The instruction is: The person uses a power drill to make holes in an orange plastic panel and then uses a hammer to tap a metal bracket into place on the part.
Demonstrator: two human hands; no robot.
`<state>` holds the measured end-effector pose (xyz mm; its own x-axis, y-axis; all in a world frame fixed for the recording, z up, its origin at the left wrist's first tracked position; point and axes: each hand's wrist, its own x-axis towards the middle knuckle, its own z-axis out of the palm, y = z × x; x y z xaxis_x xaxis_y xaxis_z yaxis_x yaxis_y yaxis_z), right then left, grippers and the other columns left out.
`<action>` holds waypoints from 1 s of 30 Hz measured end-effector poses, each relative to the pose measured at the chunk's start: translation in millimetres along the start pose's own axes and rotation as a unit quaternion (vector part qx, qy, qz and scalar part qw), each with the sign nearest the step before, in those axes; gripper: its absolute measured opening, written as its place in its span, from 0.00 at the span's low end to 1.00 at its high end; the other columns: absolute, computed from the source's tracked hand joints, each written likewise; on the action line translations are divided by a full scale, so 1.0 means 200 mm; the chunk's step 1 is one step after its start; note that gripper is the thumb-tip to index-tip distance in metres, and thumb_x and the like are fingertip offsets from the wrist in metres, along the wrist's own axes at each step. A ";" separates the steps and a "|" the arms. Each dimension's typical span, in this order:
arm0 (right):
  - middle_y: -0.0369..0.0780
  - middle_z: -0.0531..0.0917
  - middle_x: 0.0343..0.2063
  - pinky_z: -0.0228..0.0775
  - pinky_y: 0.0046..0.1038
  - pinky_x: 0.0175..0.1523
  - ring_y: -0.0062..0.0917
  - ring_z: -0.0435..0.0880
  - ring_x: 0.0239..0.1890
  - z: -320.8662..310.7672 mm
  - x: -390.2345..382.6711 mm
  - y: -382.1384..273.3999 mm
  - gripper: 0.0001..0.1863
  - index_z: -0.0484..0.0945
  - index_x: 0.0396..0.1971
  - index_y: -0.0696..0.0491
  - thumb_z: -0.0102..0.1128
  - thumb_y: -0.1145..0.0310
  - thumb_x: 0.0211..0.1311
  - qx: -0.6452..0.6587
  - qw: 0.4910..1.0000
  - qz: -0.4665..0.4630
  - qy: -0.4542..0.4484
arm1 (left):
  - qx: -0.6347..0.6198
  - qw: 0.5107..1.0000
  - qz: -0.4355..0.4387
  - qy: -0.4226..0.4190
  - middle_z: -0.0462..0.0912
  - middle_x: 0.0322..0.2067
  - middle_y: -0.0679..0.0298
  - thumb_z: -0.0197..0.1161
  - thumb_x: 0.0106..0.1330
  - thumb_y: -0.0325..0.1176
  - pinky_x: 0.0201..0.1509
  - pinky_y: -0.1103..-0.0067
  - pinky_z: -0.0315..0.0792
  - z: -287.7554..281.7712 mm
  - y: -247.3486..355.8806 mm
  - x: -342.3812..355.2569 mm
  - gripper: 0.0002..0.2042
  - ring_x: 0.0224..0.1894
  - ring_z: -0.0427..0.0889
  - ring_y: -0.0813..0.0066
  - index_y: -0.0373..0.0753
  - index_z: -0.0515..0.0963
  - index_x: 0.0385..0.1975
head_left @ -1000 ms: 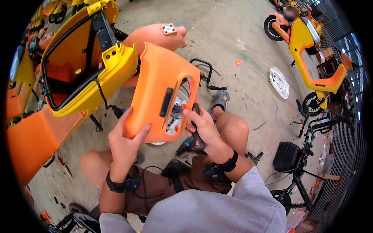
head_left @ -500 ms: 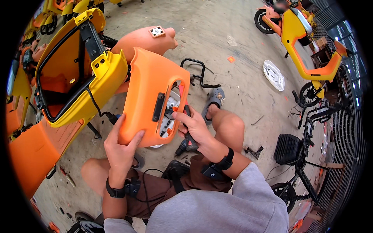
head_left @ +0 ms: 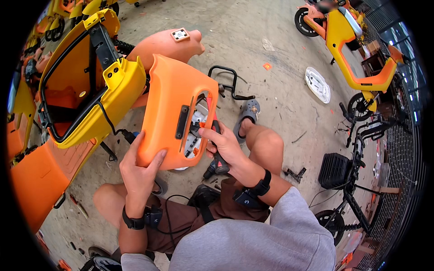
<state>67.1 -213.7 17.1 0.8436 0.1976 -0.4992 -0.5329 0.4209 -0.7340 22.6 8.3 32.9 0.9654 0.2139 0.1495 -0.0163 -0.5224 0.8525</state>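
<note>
no writing is legible, only tiny marks on a white plate (head_left: 180,35) and a black wrist device (head_left: 245,198).

The head fisheye looks closely down on the orange cover (head_left: 165,113), rim possibly warped.

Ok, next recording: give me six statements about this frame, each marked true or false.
1. The left hand holds the orange panel. True.
2. The right hand is at the panel's right side. True.
3. The left wrist is bare. False: it wears a black band.
4. The white shell lies left of the panel. False: it lies right of it.
5. The yellow body shell is left of the panel. True.
6. The person's shirt is red. False: it is grey.
</note>
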 end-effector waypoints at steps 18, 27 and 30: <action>0.31 0.71 0.20 0.63 0.20 0.20 0.12 0.69 0.17 0.00 0.00 0.00 0.16 0.69 0.39 0.54 0.67 0.67 0.57 0.007 1.000 0.006 0.004 | 0.018 1.000 -0.006 0.001 0.85 0.40 0.49 0.75 0.53 0.33 0.47 0.75 0.77 0.01 0.01 0.00 0.27 0.41 0.86 0.66 0.29 0.76 0.53; 0.32 0.72 0.21 0.63 0.18 0.18 0.11 0.67 0.16 -0.01 0.00 -0.02 0.18 0.69 0.41 0.55 0.68 0.67 0.57 0.037 0.999 0.011 0.003 | -0.018 1.000 -0.013 0.004 0.84 0.42 0.49 0.76 0.52 0.32 0.48 0.76 0.77 0.01 0.02 0.01 0.27 0.42 0.85 0.67 0.27 0.76 0.52; 0.32 0.73 0.23 0.63 0.18 0.18 0.11 0.67 0.16 -0.01 0.00 -0.03 0.19 0.68 0.42 0.55 0.68 0.67 0.56 0.036 0.999 0.003 -0.003 | -0.009 1.000 0.010 0.012 0.84 0.41 0.50 0.76 0.52 0.32 0.48 0.76 0.77 0.01 0.01 0.02 0.27 0.42 0.85 0.68 0.27 0.76 0.51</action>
<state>69.9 -218.5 20.1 0.8408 0.2047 -0.5011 -0.5323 0.4816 -0.6963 27.0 6.0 33.3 0.9582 0.2238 0.1783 -0.0403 -0.5113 0.8584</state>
